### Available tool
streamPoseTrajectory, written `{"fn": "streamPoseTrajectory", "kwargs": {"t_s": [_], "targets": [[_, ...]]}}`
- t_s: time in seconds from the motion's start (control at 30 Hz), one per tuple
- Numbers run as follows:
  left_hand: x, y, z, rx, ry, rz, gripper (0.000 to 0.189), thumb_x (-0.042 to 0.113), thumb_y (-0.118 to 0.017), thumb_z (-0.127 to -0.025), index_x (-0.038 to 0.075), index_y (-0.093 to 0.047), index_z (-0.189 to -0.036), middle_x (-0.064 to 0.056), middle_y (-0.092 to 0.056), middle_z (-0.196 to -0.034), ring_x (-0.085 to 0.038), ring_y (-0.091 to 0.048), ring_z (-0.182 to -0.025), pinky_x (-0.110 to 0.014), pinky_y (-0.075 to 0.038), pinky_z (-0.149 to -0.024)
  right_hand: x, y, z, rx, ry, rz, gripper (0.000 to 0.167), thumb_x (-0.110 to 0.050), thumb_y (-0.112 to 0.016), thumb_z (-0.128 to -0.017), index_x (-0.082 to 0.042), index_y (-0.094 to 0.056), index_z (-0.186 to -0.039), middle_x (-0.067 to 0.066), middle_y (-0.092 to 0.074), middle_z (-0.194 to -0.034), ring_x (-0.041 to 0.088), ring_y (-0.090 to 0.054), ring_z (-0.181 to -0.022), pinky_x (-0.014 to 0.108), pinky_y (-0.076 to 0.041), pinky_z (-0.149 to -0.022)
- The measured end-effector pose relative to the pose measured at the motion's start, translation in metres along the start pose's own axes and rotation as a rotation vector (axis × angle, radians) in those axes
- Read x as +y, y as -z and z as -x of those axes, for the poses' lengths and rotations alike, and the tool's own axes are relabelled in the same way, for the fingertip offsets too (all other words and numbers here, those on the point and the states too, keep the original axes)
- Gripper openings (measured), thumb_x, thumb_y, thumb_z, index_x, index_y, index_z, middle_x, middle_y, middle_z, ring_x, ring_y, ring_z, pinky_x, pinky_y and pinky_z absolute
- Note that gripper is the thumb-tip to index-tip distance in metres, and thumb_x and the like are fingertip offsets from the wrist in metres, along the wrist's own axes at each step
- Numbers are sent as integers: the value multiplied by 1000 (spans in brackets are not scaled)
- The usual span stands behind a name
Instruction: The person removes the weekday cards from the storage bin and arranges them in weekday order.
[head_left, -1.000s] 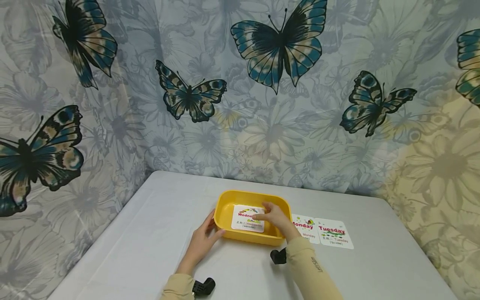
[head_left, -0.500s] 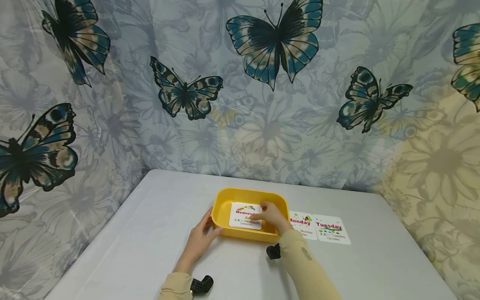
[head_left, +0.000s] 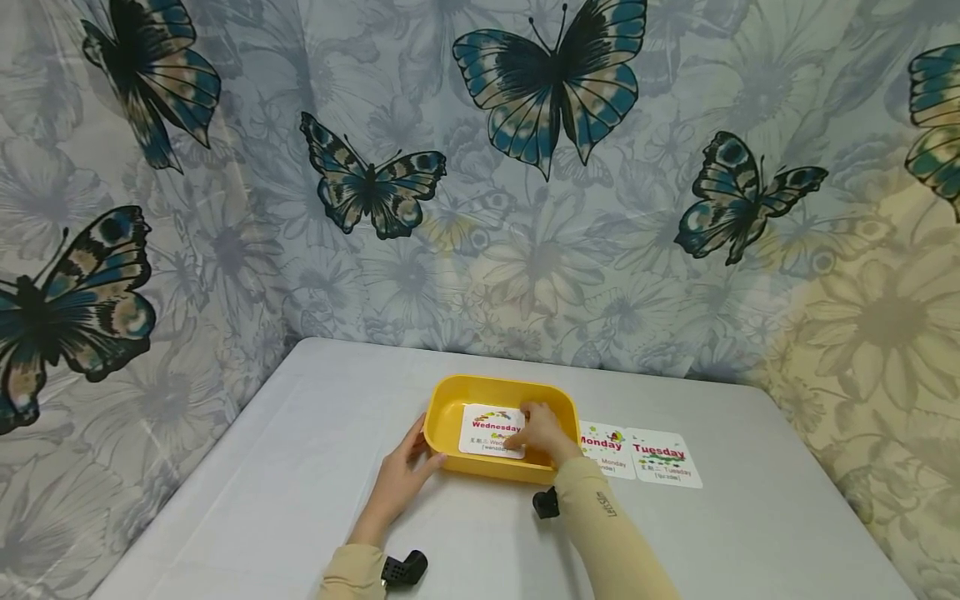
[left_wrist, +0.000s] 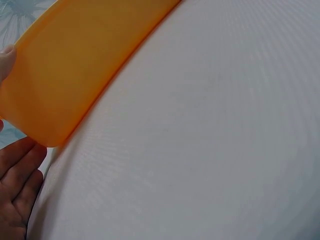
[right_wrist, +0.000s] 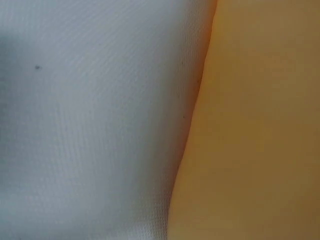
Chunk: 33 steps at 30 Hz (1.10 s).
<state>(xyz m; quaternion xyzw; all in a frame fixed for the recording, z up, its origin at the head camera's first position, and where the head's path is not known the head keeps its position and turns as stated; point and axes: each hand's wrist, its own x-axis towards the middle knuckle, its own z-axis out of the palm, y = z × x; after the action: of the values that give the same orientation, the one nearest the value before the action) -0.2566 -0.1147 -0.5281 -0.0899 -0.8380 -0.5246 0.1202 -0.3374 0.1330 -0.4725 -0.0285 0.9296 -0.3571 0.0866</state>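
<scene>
A shallow yellow plastic bin (head_left: pixel 450 400) sits on the table in the head view. Inside it lies a white weekday flashcard (head_left: pixel 480 437) printed "Wednesday". My left hand (head_left: pixel 397 483) holds the bin's front left corner, thumb against the front wall and fingers at the left end. In the left wrist view, the thumb (left_wrist: pixel 7 61) is up by the bin's rim and the other fingers are by its lower corner. My right hand (head_left: pixel 543 433) reaches into the bin and grips the Wednesday card at its right edge, thumb over the print. Only the bin's outer wall (right_wrist: pixel 260 120) fills the right wrist view beside the cloth.
Two more cards, a Monday card (head_left: pixel 611 454) and a Tuesday card (head_left: pixel 666 458), lie side by side right of the bin. The bin and right arm partly cover the Monday one. Behind the white table (head_left: pixel 262 475) hangs a butterfly-print cloth (head_left: pixel 540 275).
The right thumb has slid down toward the card's lower right, uncovering more of the word Wednesday. The left hand keeps its place on the bin. The head view has shifted slightly.
</scene>
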Motion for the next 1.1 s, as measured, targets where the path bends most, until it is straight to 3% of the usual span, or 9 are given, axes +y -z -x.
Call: {"fn": "streamPoseTrajectory", "kwargs": {"t_s": [0.27,0.57,0.9,1.1], "targets": [[2,1,0,-2,3,1,78,50,-65,-81,25,-31,-146,-4,-56,-125,-20,-52,-113,-39,-41,-98,-5,3,3,-64,-71,20,87,-16,-87,-61,5,-44,-133,24,-38,-128,34,-39,-109,48,-30,-103],[2,1,1,-2,-7,3,79,50,-65,-81,22,-31,-146,-5,-55,-126,-21,-52,-114,-39,-41,-98,-7,5,5,-93,-53,60,80,-14,-88,-60,4,-50,-128,18,-42,-113,32,-40,-103,46,-35,-99],[2,1,2,-8,5,16,78,51,-65,-81,25,-30,-146,-5,-55,-126,-22,-52,-114,-41,-40,-98,-5,4,4,-53,-67,-24,66,-8,-87,-59,4,-50,-113,13,-48,-104,27,-45,-93,40,-42,-93],[1,1,2,-6,-3,17,78,50,-64,-81,25,-30,-146,-6,-55,-126,-22,-52,-114,-41,-40,-98,-5,5,4,-11,-119,-77,65,-5,-85,-63,1,-44,-114,15,-50,-103,28,-47,-91,40,-43,-88]]}}
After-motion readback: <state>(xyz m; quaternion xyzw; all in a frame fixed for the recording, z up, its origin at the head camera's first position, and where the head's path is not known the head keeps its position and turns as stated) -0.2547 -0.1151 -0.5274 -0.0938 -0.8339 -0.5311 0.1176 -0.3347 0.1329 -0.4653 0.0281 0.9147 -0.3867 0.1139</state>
